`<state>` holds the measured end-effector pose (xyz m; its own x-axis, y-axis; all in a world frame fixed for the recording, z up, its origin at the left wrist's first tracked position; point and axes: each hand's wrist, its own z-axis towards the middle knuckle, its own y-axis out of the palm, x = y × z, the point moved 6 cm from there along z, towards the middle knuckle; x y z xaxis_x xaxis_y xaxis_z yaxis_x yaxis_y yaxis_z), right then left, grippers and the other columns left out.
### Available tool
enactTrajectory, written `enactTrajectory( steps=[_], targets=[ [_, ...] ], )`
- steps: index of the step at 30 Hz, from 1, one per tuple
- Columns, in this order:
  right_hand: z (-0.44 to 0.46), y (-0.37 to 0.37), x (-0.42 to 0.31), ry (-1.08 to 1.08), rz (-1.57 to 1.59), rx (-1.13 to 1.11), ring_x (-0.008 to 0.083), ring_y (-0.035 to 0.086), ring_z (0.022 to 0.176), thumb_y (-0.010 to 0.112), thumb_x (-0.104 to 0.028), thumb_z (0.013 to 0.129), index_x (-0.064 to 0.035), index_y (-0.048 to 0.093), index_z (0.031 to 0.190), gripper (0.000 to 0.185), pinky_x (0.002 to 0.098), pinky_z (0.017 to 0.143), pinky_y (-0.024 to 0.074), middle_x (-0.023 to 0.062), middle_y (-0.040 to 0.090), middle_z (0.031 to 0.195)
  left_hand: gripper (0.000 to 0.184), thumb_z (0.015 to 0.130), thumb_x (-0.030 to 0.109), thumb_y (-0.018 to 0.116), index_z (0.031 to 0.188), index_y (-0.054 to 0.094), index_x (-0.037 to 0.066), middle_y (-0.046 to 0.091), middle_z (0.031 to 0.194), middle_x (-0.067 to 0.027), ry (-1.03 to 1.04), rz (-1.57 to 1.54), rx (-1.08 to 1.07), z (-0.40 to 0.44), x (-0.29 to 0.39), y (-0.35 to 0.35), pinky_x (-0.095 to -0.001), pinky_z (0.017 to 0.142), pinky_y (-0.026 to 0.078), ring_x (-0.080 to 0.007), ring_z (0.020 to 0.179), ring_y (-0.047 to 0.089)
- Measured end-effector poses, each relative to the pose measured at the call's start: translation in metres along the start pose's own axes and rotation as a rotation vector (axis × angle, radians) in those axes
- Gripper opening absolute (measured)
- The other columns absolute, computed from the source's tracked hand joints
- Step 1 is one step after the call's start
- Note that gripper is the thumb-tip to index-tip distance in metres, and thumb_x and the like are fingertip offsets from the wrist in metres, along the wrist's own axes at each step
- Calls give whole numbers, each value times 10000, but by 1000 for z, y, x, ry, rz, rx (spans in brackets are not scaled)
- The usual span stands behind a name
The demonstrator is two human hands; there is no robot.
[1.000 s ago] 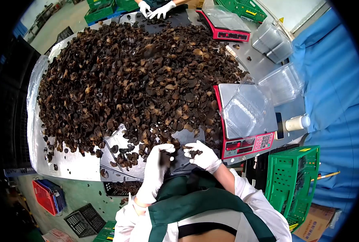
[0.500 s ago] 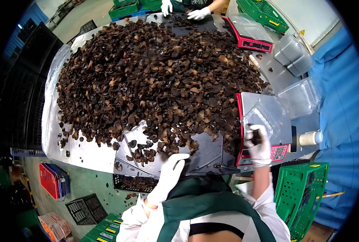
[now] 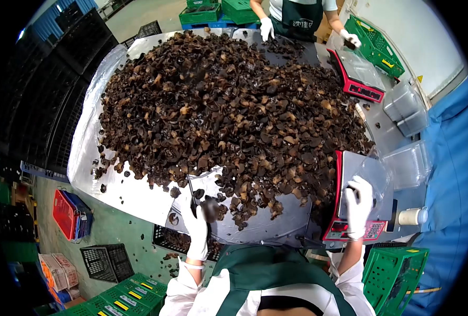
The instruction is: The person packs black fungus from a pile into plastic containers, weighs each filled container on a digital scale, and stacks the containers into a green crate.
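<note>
My left hand (image 3: 196,231), in a white glove, is at the table's near edge, thumb and forefinger apart. Right beside its fingertips a dark wood ear mushroom piece (image 3: 210,209) is smeared by motion; whether the hand touches it I cannot tell. A large heap of brown-black wood ear mushrooms (image 3: 228,116) covers most of the table. My right hand (image 3: 359,208), also white-gloved, hovers over the near part of a red scale (image 3: 337,210), fingers curved and apart with nothing visible in them. A clear plastic tray (image 3: 377,171) lies on the scale's plate, beyond that hand.
Across the table a co-worker in a green apron (image 3: 296,20) has white-gloved hands near a second red scale (image 3: 363,87). Clear tubs (image 3: 407,163) and a white-lidded bottle (image 3: 413,216) stand at right. Green crates (image 3: 394,279) and a black crate (image 3: 106,262) flank me below.
The view has shifted, showing more of the co-worker. My left hand has moved left, its fingers pointing away from me. The dark piece in my right hand no longer shows.
</note>
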<state>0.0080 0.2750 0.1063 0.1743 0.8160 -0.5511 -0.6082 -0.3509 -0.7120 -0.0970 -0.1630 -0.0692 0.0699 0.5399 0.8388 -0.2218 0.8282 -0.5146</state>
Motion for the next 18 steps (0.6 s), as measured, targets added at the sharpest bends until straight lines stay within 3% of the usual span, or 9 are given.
enactTrajectory(
  steps=[3,6,8,11,14,15,18],
  targets=[
    [20,56,-39,-124,98,-193,318,522,1163,753,-164,720,-51,595,1187,506,388,1015,391,153,572,1231,509,885,85,555,1361,407,-16,399,1405,-223,-3,-20,35,30,-1,18,-420,1110,251,-361,1316,363],
    [43,110,-57,-158,288,-342,341,360,1329,817,-274,689,-55,378,1410,872,399,1104,288,183,387,1423,576,889,179,594,1402,379,29,332,1458,-227,87,130,24,76,33,29,-428,1117,240,-366,1342,327],
    [62,142,-70,-238,192,-388,353,285,1372,836,-344,649,-79,291,1458,1011,423,1117,259,197,284,1489,614,884,190,605,1427,350,61,269,1492,-222,117,75,23,98,46,46,-428,1128,216,-365,1370,276],
    [89,190,-86,-262,215,-511,388,180,1406,853,-415,591,-133,181,1499,1164,463,1131,220,225,122,1538,679,882,213,615,1466,285,101,125,1539,-220,87,40,-30,126,47,71,-457,1141,168,-386,1409,167],
    [121,232,-96,-278,127,-551,482,145,1384,862,-468,538,-228,151,1509,1227,540,1104,239,226,68,1545,690,888,251,608,1480,269,143,71,1552,-213,51,34,13,146,49,83,-519,1132,148,-457,1399,117],
    [132,244,-97,-279,55,-557,510,138,1374,859,-498,524,-257,141,1509,1242,582,1069,272,218,51,1549,686,886,254,608,1477,278,146,71,1552,-212,42,35,36,151,48,85,-521,1132,148,-457,1399,119],
    [154,278,-94,-269,-161,-580,512,180,1364,845,-554,499,-283,126,1507,1267,574,1009,361,216,58,1549,688,878,269,617,1473,293,150,83,1551,-211,68,52,77,157,50,97,-533,1124,164,-459,1391,139]
  ],
)
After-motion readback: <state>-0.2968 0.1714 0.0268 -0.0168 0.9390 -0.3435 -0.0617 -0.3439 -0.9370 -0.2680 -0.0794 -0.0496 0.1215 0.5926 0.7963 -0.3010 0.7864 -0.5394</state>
